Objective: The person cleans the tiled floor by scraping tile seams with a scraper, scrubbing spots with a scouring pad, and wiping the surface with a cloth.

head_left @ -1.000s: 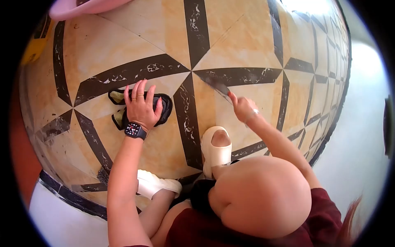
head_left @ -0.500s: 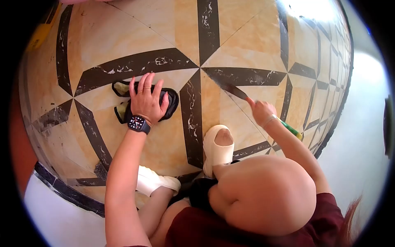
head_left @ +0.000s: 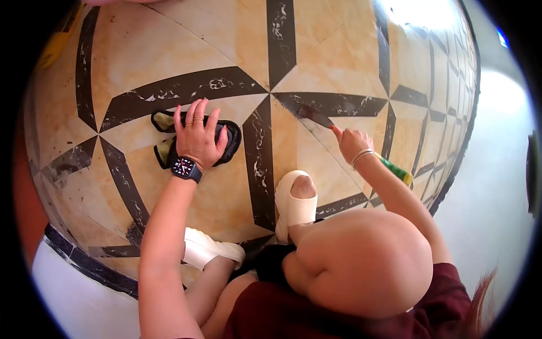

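My left hand (head_left: pixel 199 135), with a dark watch on the wrist, rests spread on a black slipper-like item (head_left: pixel 230 141) with yellowish-green lining, lying on the tiled floor. Farther right, my right hand (head_left: pixel 354 144) is closed round the handle of a flat-bladed tool (head_left: pixel 314 116). The blade points up and left and lies low over the dark band near a tile corner; whether it touches the floor is hard to tell. A green and yellow handle end (head_left: pixel 398 171) shows behind my right wrist.
My cream shoes (head_left: pixel 297 206) stand on the patterned tile floor (head_left: pixel 333 48). Part of a pink object (head_left: pixel 116 1) shows at the top left, with a yellow object (head_left: pixel 53 50) below it. A grey mesh-like clump (head_left: pixel 134 234) lies by my left forearm. White walls edge both sides.
The tool's blade has shifted slightly over the floor, and its green handle end has come into sight. My left hand stays on the black item. The view has moved slightly.
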`<state>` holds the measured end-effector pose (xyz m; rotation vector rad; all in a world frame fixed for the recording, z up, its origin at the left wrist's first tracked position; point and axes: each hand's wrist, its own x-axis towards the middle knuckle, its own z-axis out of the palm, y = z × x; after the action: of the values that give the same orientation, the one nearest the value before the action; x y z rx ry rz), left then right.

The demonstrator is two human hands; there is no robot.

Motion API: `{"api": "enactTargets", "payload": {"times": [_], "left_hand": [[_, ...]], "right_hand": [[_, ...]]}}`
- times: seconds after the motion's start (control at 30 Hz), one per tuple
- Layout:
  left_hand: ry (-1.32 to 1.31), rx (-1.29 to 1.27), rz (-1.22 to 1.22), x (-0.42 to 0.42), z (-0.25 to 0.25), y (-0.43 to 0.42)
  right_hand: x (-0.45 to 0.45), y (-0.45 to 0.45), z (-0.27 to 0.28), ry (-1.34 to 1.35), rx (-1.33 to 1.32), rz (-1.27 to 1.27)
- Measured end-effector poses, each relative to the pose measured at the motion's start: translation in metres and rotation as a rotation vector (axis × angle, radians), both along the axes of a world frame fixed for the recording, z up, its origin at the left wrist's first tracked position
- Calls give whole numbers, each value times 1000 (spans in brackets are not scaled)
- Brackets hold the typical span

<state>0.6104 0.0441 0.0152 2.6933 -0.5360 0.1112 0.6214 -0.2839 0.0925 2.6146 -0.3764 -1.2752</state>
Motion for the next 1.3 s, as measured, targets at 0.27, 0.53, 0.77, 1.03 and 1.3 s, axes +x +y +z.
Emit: {"api": "enactTargets", "payload": {"times": [0.27, 0.53, 0.77, 1.03, 1.3], "left_hand": [[1, 6, -13, -1, 2, 1], [-26, -24, -2, 0, 1, 1], [-34, -48, -4, 0, -1, 1], [-30, -33, 14, 0, 0, 3], [-36, -24, 13, 2, -1, 2]], "right_hand": [[31, 46, -20, -105, 190, 19], [7, -11, -27, -96, 797, -367], [23, 14, -25, -119, 399, -23], [-20, -7, -23, -234, 280, -28], [-21, -25, -10, -96, 121, 56]]}}
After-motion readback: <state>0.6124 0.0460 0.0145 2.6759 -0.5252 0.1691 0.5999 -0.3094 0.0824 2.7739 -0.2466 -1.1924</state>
